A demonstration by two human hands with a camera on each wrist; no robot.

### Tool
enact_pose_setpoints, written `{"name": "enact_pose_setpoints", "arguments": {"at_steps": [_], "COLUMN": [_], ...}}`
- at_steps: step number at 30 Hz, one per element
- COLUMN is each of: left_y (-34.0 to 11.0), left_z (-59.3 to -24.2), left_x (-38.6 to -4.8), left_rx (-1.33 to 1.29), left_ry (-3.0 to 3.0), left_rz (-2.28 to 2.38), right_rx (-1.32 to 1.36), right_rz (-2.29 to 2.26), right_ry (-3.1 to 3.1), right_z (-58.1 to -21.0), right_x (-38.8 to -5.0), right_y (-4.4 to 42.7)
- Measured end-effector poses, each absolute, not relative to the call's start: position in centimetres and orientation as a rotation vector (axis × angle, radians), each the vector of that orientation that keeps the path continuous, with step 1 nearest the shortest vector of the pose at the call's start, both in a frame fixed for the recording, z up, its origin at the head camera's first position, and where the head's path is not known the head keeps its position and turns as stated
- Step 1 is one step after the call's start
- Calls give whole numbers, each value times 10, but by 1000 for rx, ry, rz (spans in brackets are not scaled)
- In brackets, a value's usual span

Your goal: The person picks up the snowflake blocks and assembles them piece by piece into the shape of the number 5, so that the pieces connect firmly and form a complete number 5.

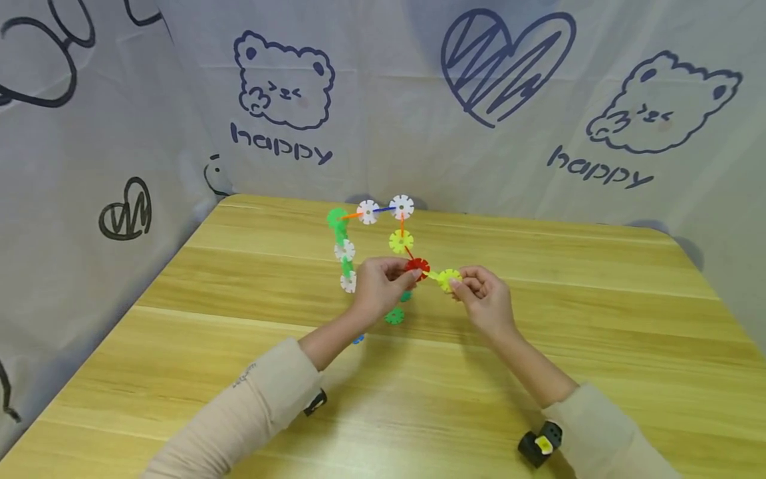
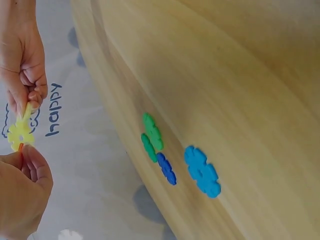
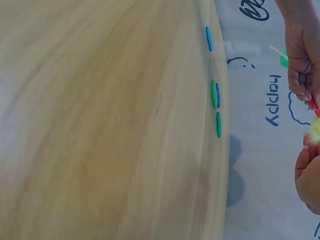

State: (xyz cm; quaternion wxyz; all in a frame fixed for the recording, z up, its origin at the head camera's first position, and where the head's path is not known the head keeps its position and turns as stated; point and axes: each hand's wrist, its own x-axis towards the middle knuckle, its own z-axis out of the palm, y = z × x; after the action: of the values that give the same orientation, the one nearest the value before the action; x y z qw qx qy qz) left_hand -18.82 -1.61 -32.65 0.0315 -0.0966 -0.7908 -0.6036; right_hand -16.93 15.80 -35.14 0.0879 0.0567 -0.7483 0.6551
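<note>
A chain of linked notched discs hangs raised in both hands. My left hand [image 1: 383,289] pinches its red disc [image 1: 418,269], and my right hand [image 1: 487,303] pinches the yellow disc [image 1: 449,280] at its end. Between these two sits another yellow piece [image 1: 432,275], seen edge-on. From the red disc the chain runs up through a yellow disc [image 1: 401,241] to white discs [image 1: 401,207], then left to a green disc [image 1: 338,218] and down to a white disc [image 1: 348,281] beside my left hand. In the left wrist view a yellow disc [image 2: 20,135] shows between the fingertips.
Loose discs lie on the wooden table [image 1: 197,299]: a green one [image 1: 394,315], another green one [image 2: 148,147], a dark blue one [image 2: 166,169] and a light blue one [image 2: 202,171]. A printed cloth [image 1: 383,100] hangs behind the table.
</note>
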Motion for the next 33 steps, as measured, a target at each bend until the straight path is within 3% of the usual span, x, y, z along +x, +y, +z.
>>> {"name": "enact_pose_setpoints", "arguments": {"at_steps": [16,33], "left_y": [-20,-16], "left_z": [-315,-319], "left_x": [-187,-185], "left_rx": [-417,-251], "left_ry": [-2516,-2510], "left_rz": [-1774,-1857], "right_rx": [385,197], "right_rz": [1678,1672], "right_ry": [-2206,-2146], "right_z": [-347,-344], "right_x": [-161,-155], "right_y": [161,145]}}
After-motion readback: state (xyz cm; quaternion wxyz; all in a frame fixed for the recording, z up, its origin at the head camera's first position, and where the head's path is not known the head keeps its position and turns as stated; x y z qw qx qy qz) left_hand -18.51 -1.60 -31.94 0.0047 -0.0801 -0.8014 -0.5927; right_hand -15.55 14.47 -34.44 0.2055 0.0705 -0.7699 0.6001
